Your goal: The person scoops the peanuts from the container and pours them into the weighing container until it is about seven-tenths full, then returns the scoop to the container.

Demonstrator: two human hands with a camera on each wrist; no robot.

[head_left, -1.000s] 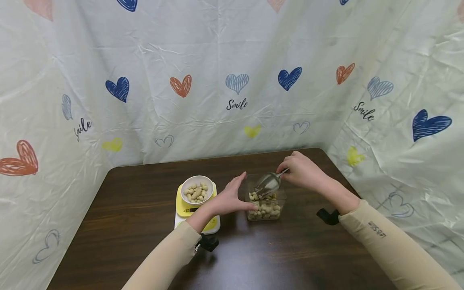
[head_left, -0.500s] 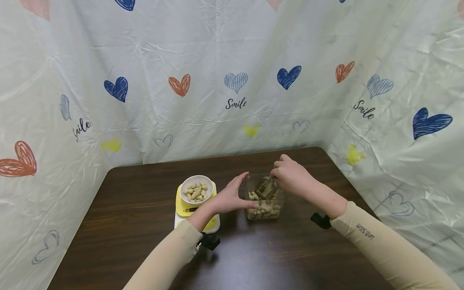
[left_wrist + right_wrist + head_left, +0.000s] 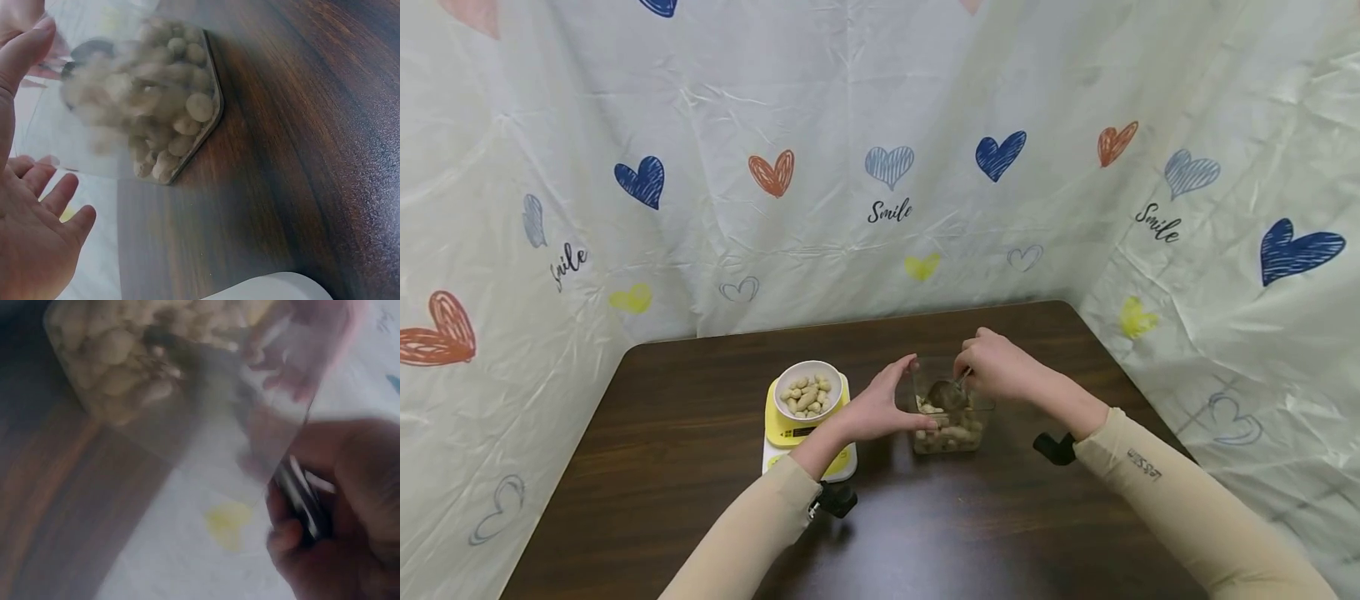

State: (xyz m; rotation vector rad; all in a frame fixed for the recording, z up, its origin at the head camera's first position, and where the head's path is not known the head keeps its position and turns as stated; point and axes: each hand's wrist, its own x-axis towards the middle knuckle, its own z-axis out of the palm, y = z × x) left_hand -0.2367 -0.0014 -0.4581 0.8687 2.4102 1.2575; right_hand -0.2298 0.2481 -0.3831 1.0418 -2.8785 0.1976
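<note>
White and yellow, a scale [image 3: 777, 432] is set on the dark wood-grained bench [image 3: 685, 433], and a white bowl [image 3: 779, 395] of peanuts [image 3: 807, 397] is borne on top. Just to its right, a clear container [image 3: 977, 419], partly filled with more peanuts [image 3: 957, 435], is held at its left side between thumb and fingers of the left hand [image 3: 878, 408]. Inside it, a metal scoop [image 3: 947, 395] is dipped, its handle gripped in the curled fingers of the right hand [image 3: 998, 365].
</note>
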